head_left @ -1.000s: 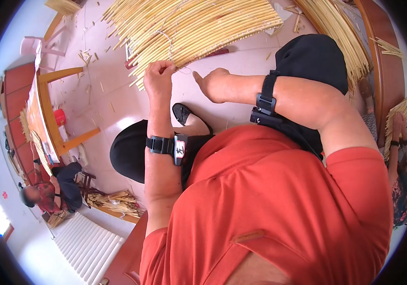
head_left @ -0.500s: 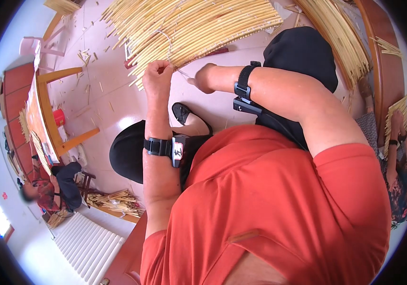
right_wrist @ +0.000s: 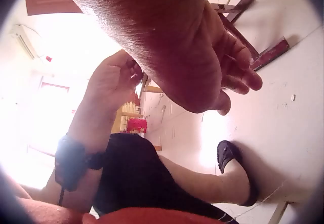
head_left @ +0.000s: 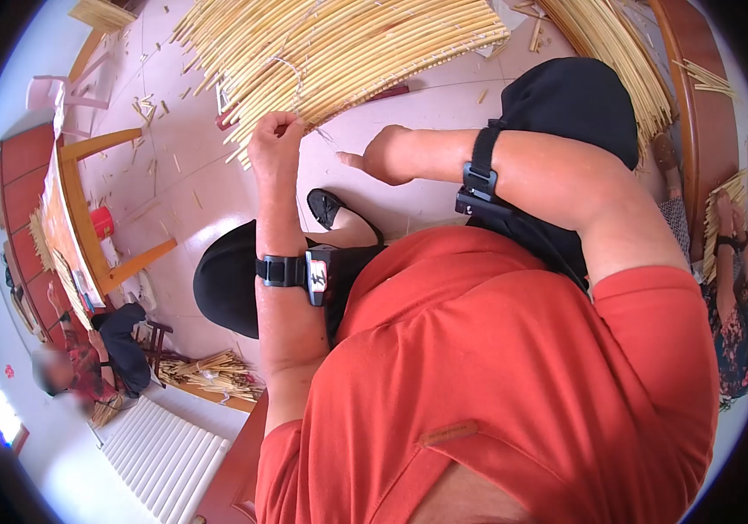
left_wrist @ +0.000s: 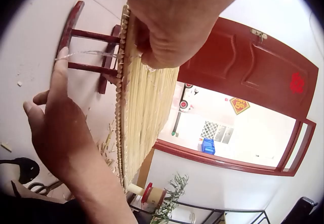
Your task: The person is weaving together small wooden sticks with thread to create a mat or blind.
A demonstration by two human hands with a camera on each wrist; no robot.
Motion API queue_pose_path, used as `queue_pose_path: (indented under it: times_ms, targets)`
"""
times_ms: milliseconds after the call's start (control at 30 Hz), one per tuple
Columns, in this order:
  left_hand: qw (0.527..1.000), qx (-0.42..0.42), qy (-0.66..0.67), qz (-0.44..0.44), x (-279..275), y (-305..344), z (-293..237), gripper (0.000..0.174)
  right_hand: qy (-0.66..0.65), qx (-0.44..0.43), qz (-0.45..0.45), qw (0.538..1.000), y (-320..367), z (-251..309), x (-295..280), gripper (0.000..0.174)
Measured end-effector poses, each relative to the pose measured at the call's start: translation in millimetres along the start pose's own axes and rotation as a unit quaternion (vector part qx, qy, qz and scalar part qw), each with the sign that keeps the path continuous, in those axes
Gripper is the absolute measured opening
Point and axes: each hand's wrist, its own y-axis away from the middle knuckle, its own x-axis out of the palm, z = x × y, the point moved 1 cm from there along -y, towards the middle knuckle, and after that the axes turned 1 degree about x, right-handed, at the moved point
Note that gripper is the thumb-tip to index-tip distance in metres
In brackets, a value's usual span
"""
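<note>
A mat of pale reeds (head_left: 374, 57), bound with white thread along its edge, lies beyond my knees. My left hand (head_left: 274, 147) pinches at its near corner, thumb and forefinger together; in the left wrist view those fingertips are partly hidden against the reeds. My right hand (left_wrist: 63, 128) is a short way off the edge, its forefinger stretched out and the other fingers partly curled. A thin clear thread (left_wrist: 91, 53) runs taut from the mat's edge to that forefinger and loops round it. In the right wrist view the wrist covers part of this hand.
A dark red wooden stool (left_wrist: 93, 66) stands under the mat's edge. Scissors (left_wrist: 46, 187) lie on the floor by my shoe (head_left: 325, 208). Longer reeds (head_left: 614, 65) are stacked at the right. A wooden table (head_left: 86, 210) and a seated person (head_left: 86, 358) are at the left.
My right hand came in toward the left hand, then drew back to the right with the thread. The left hand keeps its place at the mat's corner. The head view has shifted slightly.
</note>
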Motion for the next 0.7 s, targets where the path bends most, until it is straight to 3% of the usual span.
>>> queue_pose_path:
  times_ms: [100,167,233,300,367,400,467,567,700]
  targets:
    - [0.999,0.006,0.045,0.002,0,2,2,0.014,-0.066,-0.027,-0.042,0.997,9,4,10,0.062]
    - [0.997,0.009,0.081,-0.002,-1,10,1,0.012,-0.074,-0.014,-0.016,0.997,10,6,19,0.061]
    - [0.979,0.035,0.181,-0.087,-5,32,-3,0.007,-0.024,-0.072,-0.084,0.994,26,5,28,0.066]
    - [0.983,-0.018,0.179,-0.024,-3,54,10,0.006,-0.014,-0.072,-0.104,0.992,26,0,31,0.068]
    - [0.973,-0.142,0.177,0.052,14,70,24,0.008,-0.005,-0.072,-0.123,0.99,28,-3,31,0.07]
    - [0.972,-0.144,0.176,0.051,20,74,25,0.008,0.009,-0.07,-0.117,0.991,32,-3,27,0.071]
    - [0.904,-0.242,0.352,0.024,35,75,27,0.014,0.025,-0.07,-0.112,0.991,34,-2,26,0.072]
    - [0.905,-0.22,0.362,0.03,46,67,33,0.019,0.029,-0.076,-0.116,0.99,32,0,26,0.073]
    - [0.93,-0.171,0.324,-0.004,53,59,36,0.01,0.031,-0.06,-0.11,0.992,30,3,26,0.073]
